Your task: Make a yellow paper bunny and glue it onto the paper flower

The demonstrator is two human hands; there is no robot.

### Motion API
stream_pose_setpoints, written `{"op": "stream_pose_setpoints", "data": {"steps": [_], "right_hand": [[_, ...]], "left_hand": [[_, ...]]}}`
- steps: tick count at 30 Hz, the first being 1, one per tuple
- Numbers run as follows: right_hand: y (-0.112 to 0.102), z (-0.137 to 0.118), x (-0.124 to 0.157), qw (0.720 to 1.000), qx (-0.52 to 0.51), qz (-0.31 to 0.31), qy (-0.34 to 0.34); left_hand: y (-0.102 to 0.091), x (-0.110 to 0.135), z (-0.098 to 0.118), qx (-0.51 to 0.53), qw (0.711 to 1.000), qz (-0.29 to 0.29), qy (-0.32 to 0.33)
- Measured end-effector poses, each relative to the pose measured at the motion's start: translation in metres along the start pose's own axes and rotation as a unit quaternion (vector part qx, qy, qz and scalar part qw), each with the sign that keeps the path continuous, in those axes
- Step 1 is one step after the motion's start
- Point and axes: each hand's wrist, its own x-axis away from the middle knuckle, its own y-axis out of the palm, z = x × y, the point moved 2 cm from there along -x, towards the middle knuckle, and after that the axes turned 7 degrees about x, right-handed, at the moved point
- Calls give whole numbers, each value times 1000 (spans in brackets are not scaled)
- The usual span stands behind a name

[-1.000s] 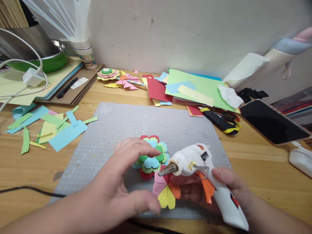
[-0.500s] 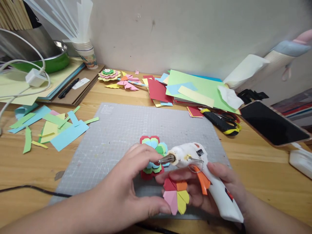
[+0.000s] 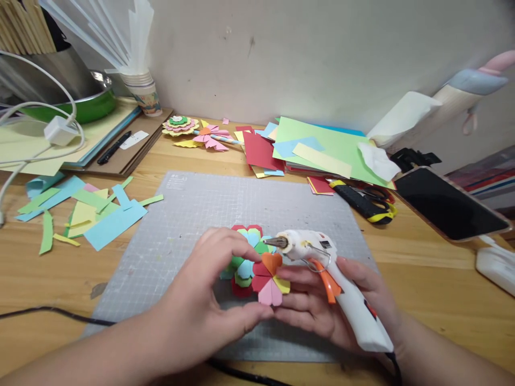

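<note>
Between left fingers [image 3: 242, 248]: paper flower [image 3: 269, 285] (orange petal [image 3: 271, 262] uppermost).

Papercraft desk [image 3: 434, 279] against a wall [image 3: 314, 59]: 1 cutting mat [image 3: 193, 209], 1 glue gun [image 3: 348, 289], loose paper scraps [image 3: 115, 225]

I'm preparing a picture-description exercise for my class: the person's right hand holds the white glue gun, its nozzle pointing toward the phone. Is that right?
Not quite. The head view shows the nozzle pointing to the person's left, away from the phone. The right hand does hold the white glue gun.
</note>
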Motion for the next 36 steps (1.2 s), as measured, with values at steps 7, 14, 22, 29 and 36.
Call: {"op": "stream_pose_setpoints", "data": {"steps": [7,14,22,29,36], "right_hand": [[0,0,1,1000,5,-5,-5],[-3,2,1,1000,7,6,0],[-14,-16,-1,995,38,52,-77],[-23,-19,-1,983,50,135,-111],[-21,-18,-3,981,54,158,-100]], "left_hand": [[1,1,1,-49,999,-18,14],[1,-1,2,-110,994,-19,4],[-19,-11,-9,-204,974,85,-56],[-4,-10,-25,-156,983,-4,-100],[-5,-13,-30,-172,978,2,-116]]}}
